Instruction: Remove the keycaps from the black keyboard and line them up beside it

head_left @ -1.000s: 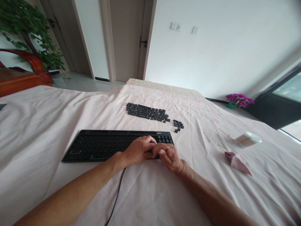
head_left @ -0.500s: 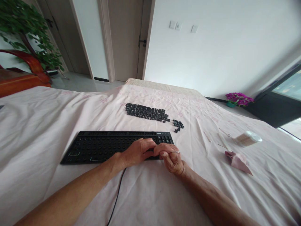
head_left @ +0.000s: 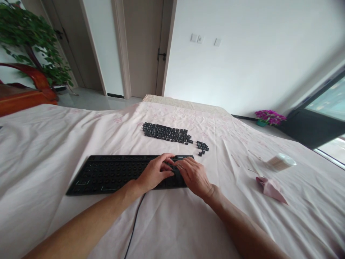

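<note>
Both hands rest fingers-down, holding nothing — left hand (head_left: 156,173) and right hand (head_left: 194,175) — at the 3 o'clock end of the flat black plastic keyboard (head_left: 107,172) on the pink sheet (head_left: 40,151). Judged light, rigid; lift by its long edges.

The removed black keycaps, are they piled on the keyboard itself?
No, the removed black keycaps lie on the pink sheet beyond the black keyboard.

the scene is viewed from a single head-worn camera, aimed forward and down over a sheet-covered surface (head_left: 54,144); near arms are seen below, far wall (head_left: 242,64) above.
</note>
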Available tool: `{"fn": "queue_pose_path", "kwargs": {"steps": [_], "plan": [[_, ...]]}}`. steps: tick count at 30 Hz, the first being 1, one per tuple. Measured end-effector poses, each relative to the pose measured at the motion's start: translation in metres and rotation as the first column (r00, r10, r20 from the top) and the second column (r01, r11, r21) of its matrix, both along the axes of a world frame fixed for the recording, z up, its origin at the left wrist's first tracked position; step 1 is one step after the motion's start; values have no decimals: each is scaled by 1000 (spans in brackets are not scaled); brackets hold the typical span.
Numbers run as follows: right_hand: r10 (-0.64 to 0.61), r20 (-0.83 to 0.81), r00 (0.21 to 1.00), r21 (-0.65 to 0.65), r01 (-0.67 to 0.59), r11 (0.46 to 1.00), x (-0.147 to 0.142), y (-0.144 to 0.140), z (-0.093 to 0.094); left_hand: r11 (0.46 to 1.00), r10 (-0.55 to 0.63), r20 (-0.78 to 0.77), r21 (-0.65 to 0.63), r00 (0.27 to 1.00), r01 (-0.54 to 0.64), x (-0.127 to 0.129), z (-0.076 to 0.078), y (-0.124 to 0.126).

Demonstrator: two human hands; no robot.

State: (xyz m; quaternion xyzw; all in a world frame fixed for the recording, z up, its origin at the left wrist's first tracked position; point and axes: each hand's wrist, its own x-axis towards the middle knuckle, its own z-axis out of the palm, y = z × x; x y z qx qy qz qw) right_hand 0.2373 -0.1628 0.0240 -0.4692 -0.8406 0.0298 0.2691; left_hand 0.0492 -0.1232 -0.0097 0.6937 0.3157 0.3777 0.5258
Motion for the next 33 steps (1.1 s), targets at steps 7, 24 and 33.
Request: {"fn": "queue_pose_path", "kwargs": {"steps": [7, 24, 33], "plan": [[2, -13, 1000, -38, -2, 999, -2, 0, 2, 998, 25, 108, -65, 994, -18, 0, 1, -1], [-644, 10, 765, -141, 639, 757, 84, 38, 10, 988, 75, -147, 147, 986, -53, 3, 0, -1], [-725, 234, 647, -211, 762, 612, 120, 44, -12, 980, 55, -203, 199, 978, -14, 4, 3, -1]]}}
